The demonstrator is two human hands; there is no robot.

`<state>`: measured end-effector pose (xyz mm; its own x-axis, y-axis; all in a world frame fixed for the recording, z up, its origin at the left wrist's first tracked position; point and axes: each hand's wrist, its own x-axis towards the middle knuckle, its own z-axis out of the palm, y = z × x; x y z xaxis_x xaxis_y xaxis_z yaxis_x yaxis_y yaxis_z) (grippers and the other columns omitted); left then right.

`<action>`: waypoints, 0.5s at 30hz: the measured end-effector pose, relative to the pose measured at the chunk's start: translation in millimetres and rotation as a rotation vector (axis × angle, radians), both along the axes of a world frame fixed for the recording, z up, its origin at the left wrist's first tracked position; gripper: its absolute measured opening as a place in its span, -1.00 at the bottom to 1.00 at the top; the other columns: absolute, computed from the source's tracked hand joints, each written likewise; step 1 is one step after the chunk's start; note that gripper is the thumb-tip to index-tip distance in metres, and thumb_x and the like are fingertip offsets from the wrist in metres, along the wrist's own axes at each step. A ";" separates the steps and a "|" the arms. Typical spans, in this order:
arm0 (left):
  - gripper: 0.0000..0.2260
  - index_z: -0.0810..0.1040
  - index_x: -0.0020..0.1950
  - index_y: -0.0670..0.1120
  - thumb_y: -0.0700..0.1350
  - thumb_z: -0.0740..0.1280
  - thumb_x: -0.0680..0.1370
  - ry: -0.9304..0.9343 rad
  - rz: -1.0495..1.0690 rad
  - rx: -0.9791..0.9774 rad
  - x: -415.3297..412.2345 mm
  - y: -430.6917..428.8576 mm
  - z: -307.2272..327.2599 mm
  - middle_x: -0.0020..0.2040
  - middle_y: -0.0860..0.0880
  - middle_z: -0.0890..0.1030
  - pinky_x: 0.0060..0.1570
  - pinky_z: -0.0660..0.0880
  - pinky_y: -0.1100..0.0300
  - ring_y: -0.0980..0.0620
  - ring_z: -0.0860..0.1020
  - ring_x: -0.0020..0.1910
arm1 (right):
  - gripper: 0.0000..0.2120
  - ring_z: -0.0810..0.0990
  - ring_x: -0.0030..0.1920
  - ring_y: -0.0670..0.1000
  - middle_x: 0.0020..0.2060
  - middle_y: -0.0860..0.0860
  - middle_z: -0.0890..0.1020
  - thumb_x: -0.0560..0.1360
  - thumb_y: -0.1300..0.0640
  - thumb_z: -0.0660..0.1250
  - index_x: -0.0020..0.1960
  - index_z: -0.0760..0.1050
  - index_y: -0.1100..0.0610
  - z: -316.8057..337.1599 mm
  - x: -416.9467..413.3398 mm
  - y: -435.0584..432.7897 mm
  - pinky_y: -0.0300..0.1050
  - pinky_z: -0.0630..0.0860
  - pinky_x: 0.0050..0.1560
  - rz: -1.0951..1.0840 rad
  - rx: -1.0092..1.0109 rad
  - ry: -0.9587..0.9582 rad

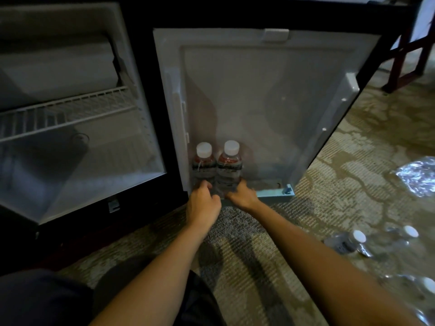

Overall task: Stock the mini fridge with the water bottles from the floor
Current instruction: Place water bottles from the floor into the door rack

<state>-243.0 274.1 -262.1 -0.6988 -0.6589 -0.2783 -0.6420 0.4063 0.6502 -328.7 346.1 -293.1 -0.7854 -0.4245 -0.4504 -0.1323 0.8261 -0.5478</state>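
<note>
Your left hand [203, 201] has its fingers curled round the foot of a clear plastic water bottle with a white screw cap and dark label [204, 164]. Your right hand [240, 196] sits at the foot of a second, matching bottle [230, 164]. Its fingers are smeared by motion, so I cannot tell whether it grips or only touches. Both bottles stand upright and touching in the bottom rack of the pale, plastic-lined fridge door [270, 102], directly above your knuckles.

The main risk, as I judge it, is a topple. You are holding low on tall bottles, so a quick pull back could tip one towards you. It could then fall over the low light-blue retaining rail [275, 192] that runs off to the right of your right hand.

The door also looks free to swing. If you press forward on the bottles, it may move away from both hands and leave them leaning.

The loose clear bottles with white caps [348, 242] lie on the patterned carpet [294, 231] behind and to the right of your right hand, close beside that forearm. A careless elbow could send them rolling. The crumpled shiny plastic wrap [419, 180] lies further right. The light is dim, so place the next bottle by touch.
</note>
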 end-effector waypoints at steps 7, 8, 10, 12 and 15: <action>-0.84 0.47 0.09 -0.15 -0.25 0.15 0.56 0.069 -0.041 0.086 7.1 36.5 29.7 0.11 -0.17 0.54 -0.11 0.39 0.14 -0.09 0.50 -0.01 | -0.56 0.50 0.21 0.21 0.28 0.24 0.46 0.54 0.23 0.15 0.39 0.16 0.23 26.0 31.5 64.4 0.04 0.44 0.17 -0.221 -0.197 -0.006; -0.85 0.47 0.05 -0.13 -0.24 0.15 0.56 0.080 -0.067 0.096 6.7 39.6 33.9 0.09 -0.16 0.54 -0.11 0.38 0.14 -0.10 0.50 0.00 | -0.56 0.49 0.22 0.20 0.28 0.22 0.46 0.55 0.24 0.15 0.40 0.17 0.22 29.0 35.4 76.0 0.01 0.44 0.15 -0.228 -0.208 0.003; -0.85 0.47 0.06 -0.14 -0.24 0.15 0.56 0.092 -0.174 0.120 8.0 68.1 47.4 0.08 -0.15 0.53 -0.05 0.41 0.12 -0.13 0.50 0.04 | -0.59 0.47 0.25 0.17 0.29 0.19 0.45 0.55 0.24 0.15 0.39 0.21 0.21 37.4 53.3 126.1 -0.02 0.43 0.16 -0.275 -0.235 0.029; -0.82 0.48 0.11 -0.16 -0.23 0.17 0.55 0.127 -0.254 0.124 7.3 95.3 57.6 0.13 -0.18 0.55 0.11 0.47 0.05 -0.17 0.49 0.14 | -0.60 0.45 0.28 0.15 0.30 0.18 0.45 0.54 0.25 0.18 0.36 0.26 0.22 34.0 66.3 169.1 -0.03 0.42 0.19 -0.320 -0.225 0.042; -0.81 0.51 0.09 -0.19 -0.25 0.20 0.51 0.148 -0.394 0.132 9.8 155.6 69.9 0.11 -0.25 0.59 0.16 0.49 -0.02 -0.21 0.55 0.13 | -0.66 0.50 0.07 0.08 0.11 0.15 0.52 0.50 0.25 0.24 0.28 0.37 0.23 21.1 93.8 239.1 -0.05 0.45 0.09 -0.475 -0.207 0.047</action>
<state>-233.2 429.7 -192.2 -0.9284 -0.2996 -0.2197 -0.3503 0.5087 0.7865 -235.0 585.2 -272.0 -0.9305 -0.0929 -0.3542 0.2024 0.6758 -0.7088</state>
